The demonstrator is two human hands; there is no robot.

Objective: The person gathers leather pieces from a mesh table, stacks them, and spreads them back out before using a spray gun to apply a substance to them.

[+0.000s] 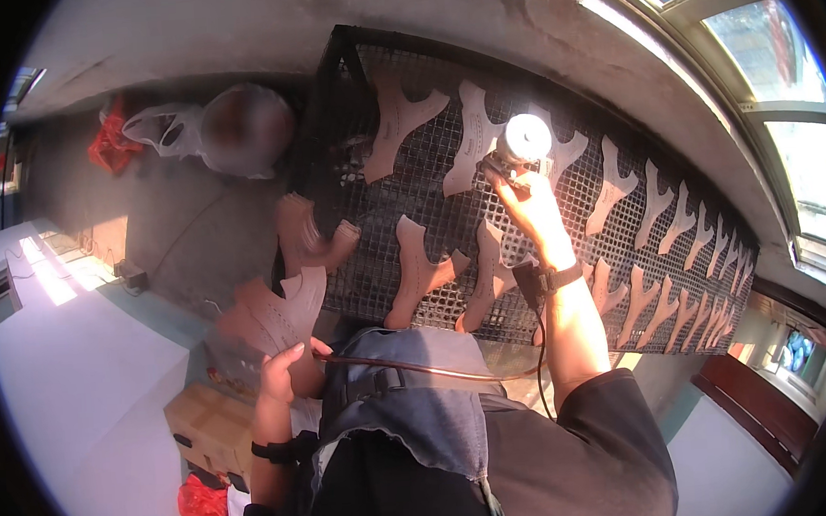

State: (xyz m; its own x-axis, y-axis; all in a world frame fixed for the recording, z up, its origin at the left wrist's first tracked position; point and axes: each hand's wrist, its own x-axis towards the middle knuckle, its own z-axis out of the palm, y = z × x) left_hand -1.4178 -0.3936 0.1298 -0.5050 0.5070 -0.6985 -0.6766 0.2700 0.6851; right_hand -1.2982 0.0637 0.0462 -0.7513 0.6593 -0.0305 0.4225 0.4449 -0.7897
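My right hand [528,196] is closed round a spray gun [525,142] with a round, bright white cup top, held above a black mesh rack [357,252]. Y-shaped, pinkish-tan leather-like pieces [477,147] lie in two rows across the mesh. A thin brown hose [419,366] crosses in front of my body toward my right wrist and passes beside my left fingers. Low at the left, my left hand [279,372] is closed on several overlapping Y-shaped pieces [290,311]. Another overlapping stack [304,234] rests at the rack's left end.
Beyond the rack's left end sit a clear plastic bag [248,131] and a red bag [114,143]. A cardboard box [212,425] and another red bag [205,505] stand by my left arm. White surfaces [83,369] fill the far left. Windows line the right wall.
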